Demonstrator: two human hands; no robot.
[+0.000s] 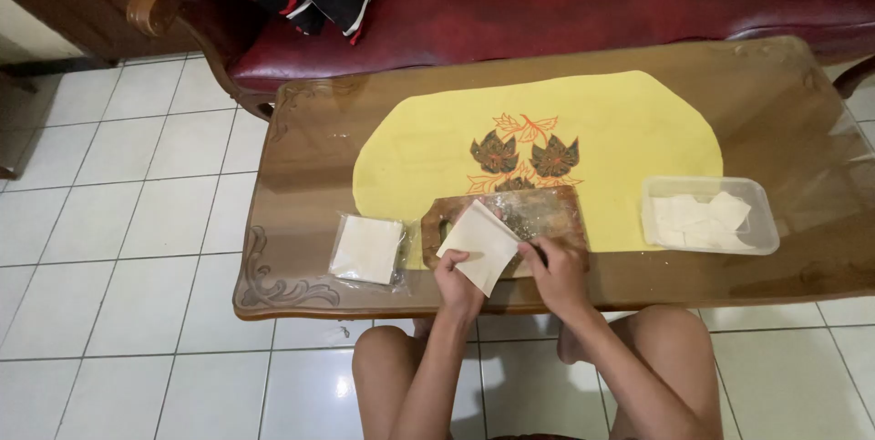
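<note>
Two hands meet over a thin, pale square wrapper [478,246] at the near edge of the surface [301,144]. The left hand [456,278] grips the wrapper's lower corner from below, fingers curled around it, while the right hand [554,267] pinches its right edge, fingers bent down on the sheet. The wrapper sits tilted like a diamond, partly over a wooden cutting board [538,212] that carries a dark, chopped filling under what looks like clear plastic (too blurred to say more).

Left of the board, just beside it, a clear bag [367,250] holds a flat stack of the same pale squares, so plenty of sheets look unused. To the right, well apart from the hands, a clear plastic tub [709,214] already holds several pale pieces, which I judge to be finished ones. A yellow mat [629,130] with a leaf print lies under the board and the tub. By that reading the work is somewhere in the middle: some pieces done, one in hand, a stack left.
</note>
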